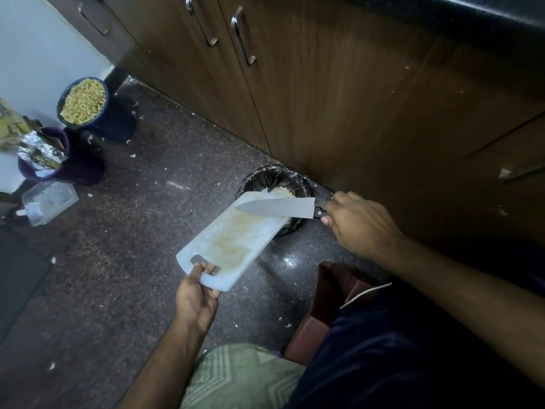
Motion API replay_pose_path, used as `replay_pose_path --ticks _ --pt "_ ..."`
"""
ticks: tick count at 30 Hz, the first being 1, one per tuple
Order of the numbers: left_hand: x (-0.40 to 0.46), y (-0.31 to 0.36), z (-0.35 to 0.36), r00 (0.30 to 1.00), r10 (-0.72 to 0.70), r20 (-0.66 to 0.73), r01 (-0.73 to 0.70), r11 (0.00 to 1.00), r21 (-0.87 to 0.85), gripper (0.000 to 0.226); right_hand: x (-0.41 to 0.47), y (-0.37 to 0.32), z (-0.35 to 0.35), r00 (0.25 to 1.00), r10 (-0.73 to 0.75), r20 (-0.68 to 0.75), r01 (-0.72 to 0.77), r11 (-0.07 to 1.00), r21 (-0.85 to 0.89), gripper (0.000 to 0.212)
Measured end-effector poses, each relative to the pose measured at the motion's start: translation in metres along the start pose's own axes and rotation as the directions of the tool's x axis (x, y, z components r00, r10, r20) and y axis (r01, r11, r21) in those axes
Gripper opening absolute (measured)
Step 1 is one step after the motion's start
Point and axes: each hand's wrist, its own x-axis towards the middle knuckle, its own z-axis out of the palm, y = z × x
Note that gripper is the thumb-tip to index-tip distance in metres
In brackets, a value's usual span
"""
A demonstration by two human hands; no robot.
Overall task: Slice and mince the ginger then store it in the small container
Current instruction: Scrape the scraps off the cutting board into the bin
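Left hand (197, 293): curled on the handle end of a white cutting board (236, 240), held tilted, far edge over a bin.
Right hand (358, 224): wrapped around the black handle of a knife (277, 208), blade lying across the board's far end.
Black-lined bin (275, 178): on the floor against the cabinets, pale minced ginger (281, 191) inside at the board's edge.
Clear lidded container (48, 202): far left on the floor.
Blue tub (84, 101): beyond it, filled with yellowish bits.

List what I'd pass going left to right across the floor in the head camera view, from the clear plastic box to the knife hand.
Clear plastic box → purple bucket with foil → blue bucket of chopped bits → left hand gripping the cutting board → black-lined bin → right hand holding the knife.
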Motion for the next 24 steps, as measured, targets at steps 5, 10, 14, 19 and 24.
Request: replay_pose_path --ticks 5,10,14,19,24 --pt "-0.002 0.001 0.002 1.0 0.007 0.003 -0.007 1.0 -0.003 0.021 -0.003 -0.003 -0.004 0.999 0.013 0.041 -0.014 0.999 0.031 0.024" --pt "-0.001 0.0 0.002 1.0 -0.004 -0.004 0.004 1.0 -0.016 0.02 -0.004 -0.004 0.002 0.999 -0.014 0.04 0.012 0.999 0.037 0.029" --pt "0.0 0.001 -0.003 1.0 -0.022 -0.02 0.021 0.999 -0.046 0.019 -0.002 0.001 0.002 0.999 0.027 0.047 -0.028 1.0 0.015 0.03" --pt "-0.003 0.001 -0.002 0.999 -0.011 -0.048 0.009 0.999 -0.036 0.022 0.007 0.011 -0.004 0.992 0.124 0.029 -0.118 0.98 -0.162 0.049" --pt "-0.002 -0.001 -0.001 0.997 0.005 -0.072 -0.003 1.0 0.027 0.02 0.007 0.022 -0.002 0.992 0.128 0.005 -0.127 0.987 -0.102 0.058"
